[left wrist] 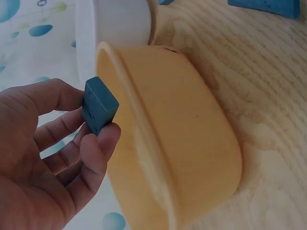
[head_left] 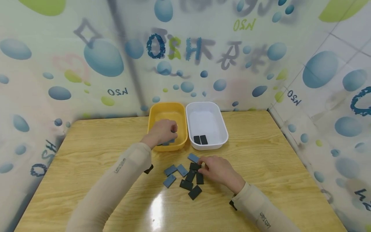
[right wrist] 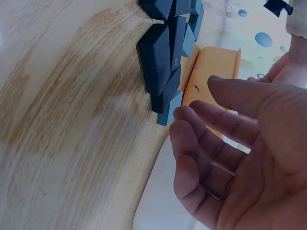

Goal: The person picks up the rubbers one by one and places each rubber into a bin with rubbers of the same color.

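Note:
My left hand [head_left: 162, 130] is over the yellow bin [head_left: 166, 111]. In the left wrist view it pinches a small blue rectangular block [left wrist: 100, 105] between thumb and fingers, beside the bin's rim. Blue blocks [head_left: 170, 141] lie in the bin, partly hidden by that hand. My right hand [head_left: 217, 170] hovers by a loose group of black blocks [head_left: 190, 176] on the table. Its fingers are loosely bent with nothing between them in the right wrist view. Just past its fingertips lies a blue block [head_left: 193, 158].
A white bin [head_left: 205, 119] touches the yellow one on its right and holds two black blocks [head_left: 204, 140]. More blue blocks [head_left: 169, 181] lie left of the black group on the wooden table [head_left: 261, 141]. A patterned wall sheet [head_left: 185, 74] rises behind the bins.

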